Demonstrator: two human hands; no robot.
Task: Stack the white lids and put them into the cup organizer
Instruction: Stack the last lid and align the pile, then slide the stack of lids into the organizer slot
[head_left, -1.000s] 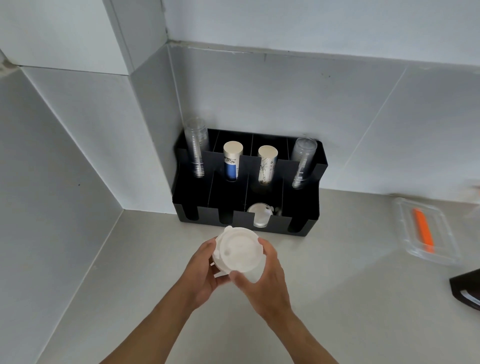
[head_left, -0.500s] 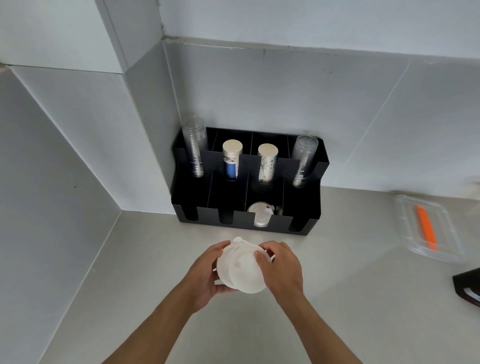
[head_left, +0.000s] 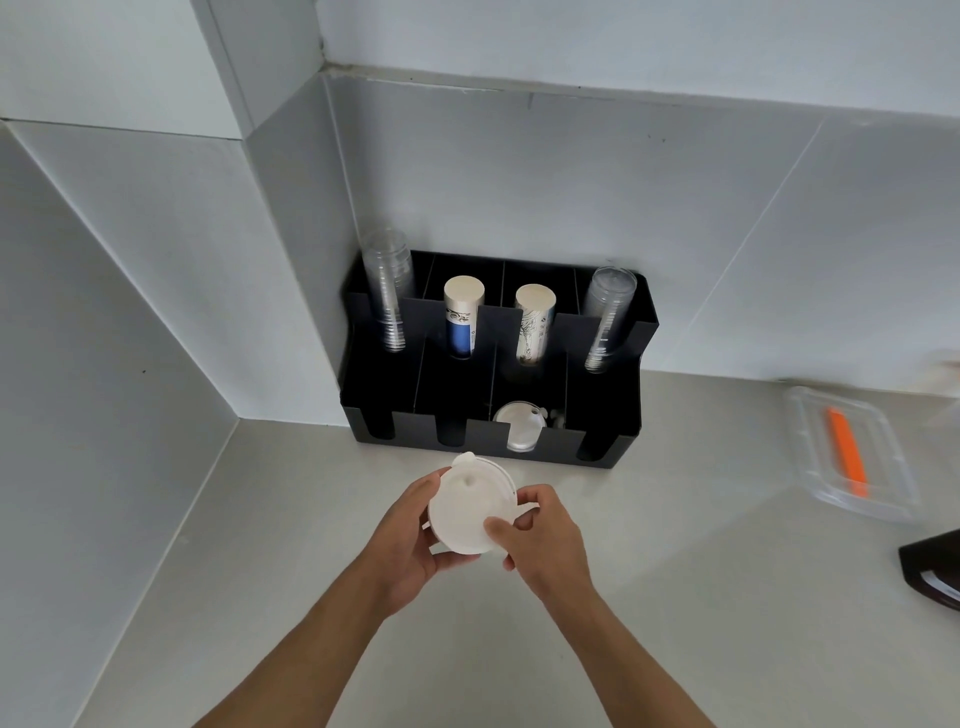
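Note:
I hold a small stack of white lids (head_left: 467, 506) in front of me above the counter, flat side toward the camera. My left hand (head_left: 410, 540) cups its left and lower edge. My right hand (head_left: 540, 540) pinches its right edge with thumb and fingers. Just beyond stands the black cup organizer (head_left: 597, 452) against the wall corner. More white lids (head_left: 519, 428) lie in its third front slot from the left. The other front slots look dark and I cannot tell their contents.
The organizer's back row holds clear cup stacks (head_left: 387, 291) (head_left: 605, 317) at both ends and two paper cup stacks (head_left: 462, 322) (head_left: 532, 322) between. A clear plastic box (head_left: 883, 467) with an orange item lies at right. A dark object (head_left: 935, 571) sits at the right edge.
The lid stack and both hands have moved slightly forward toward the organizer. My right hand has shifted from under the stack to its right edge.

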